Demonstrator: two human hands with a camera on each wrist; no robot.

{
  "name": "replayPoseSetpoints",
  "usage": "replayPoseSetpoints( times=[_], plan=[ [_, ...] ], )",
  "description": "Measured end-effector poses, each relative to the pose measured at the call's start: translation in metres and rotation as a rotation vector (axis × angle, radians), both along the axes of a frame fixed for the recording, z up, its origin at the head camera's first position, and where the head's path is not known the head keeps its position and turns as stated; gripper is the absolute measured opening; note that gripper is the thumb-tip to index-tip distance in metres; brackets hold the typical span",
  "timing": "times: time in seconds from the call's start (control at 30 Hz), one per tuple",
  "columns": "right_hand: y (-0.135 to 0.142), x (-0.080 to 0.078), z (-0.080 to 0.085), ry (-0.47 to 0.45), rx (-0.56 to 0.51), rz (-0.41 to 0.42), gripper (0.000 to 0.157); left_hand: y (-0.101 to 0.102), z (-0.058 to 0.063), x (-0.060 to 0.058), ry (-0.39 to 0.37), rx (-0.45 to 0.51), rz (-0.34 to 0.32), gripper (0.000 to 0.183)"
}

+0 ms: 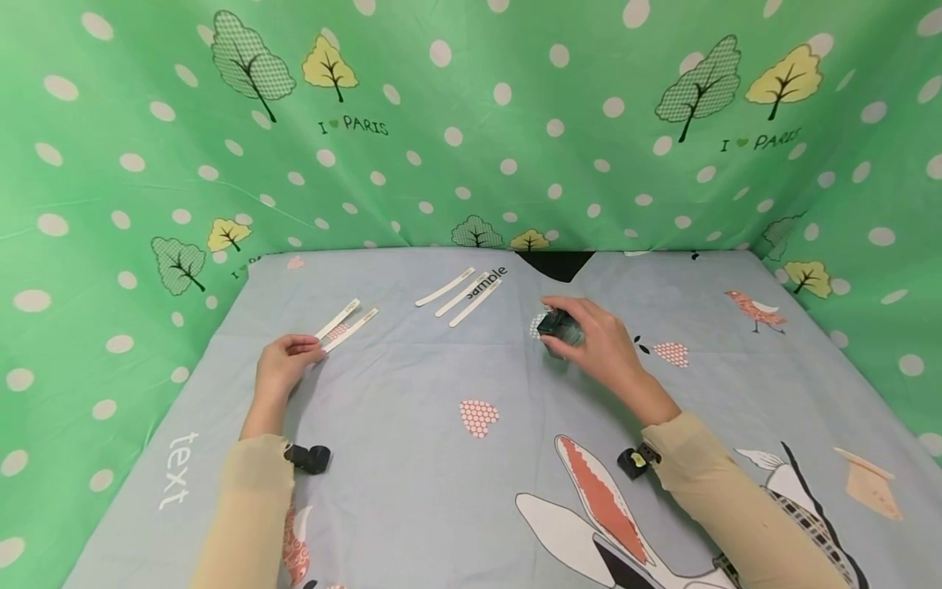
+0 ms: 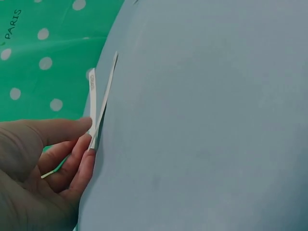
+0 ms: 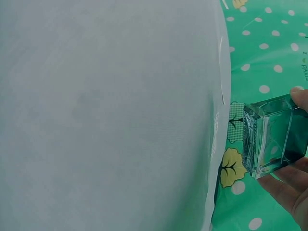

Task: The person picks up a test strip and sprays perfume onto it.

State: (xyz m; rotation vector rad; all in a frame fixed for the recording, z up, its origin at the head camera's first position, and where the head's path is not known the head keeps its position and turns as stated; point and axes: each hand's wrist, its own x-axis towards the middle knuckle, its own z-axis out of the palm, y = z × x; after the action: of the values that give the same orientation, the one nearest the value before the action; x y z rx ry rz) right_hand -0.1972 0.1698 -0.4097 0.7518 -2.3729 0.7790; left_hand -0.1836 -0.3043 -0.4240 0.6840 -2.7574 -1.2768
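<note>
My left hand [image 1: 290, 364] pinches two white paper test strips [image 1: 352, 330] between thumb and fingers at the left of the table. Their printed ends point away from me and spread apart. In the left wrist view, one strip [image 2: 93, 91] stands nearly upright with small print on its tip. On the right, my right hand [image 1: 603, 343] grips a square glass perfume bottle [image 1: 565, 329] with a dark part at one end. Clear teal-tinted glass shows in the right wrist view, where the bottle [image 3: 272, 139] sits between thumb and fingers.
Three more white test strips [image 1: 462, 296] lie side by side at the back middle, between my hands. A pale blue printed cloth [image 1: 412, 458] covers the table. Green dotted curtains [image 1: 471, 123] rise behind and at both sides.
</note>
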Motion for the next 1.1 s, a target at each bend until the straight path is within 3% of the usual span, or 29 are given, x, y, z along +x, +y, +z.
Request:
replayPoseSetpoints(
  times=[0.37, 0.73, 1.1],
  plan=[
    [0.005, 0.001, 0.000, -0.004, 0.000, -0.013, 0.058, -0.001, -0.005, -0.005, 0.023, -0.124, -0.094, 0.030],
    [0.003, 0.003, -0.002, -0.024, -0.004, 0.005, 0.058, -0.010, -0.006, 0.003, -0.039, -0.126, -0.128, 0.029],
    [0.002, 0.005, 0.003, -0.053, -0.001, -0.004, 0.058, -0.023, -0.004, -0.005, -0.056, -0.131, -0.219, 0.028]
  ],
)
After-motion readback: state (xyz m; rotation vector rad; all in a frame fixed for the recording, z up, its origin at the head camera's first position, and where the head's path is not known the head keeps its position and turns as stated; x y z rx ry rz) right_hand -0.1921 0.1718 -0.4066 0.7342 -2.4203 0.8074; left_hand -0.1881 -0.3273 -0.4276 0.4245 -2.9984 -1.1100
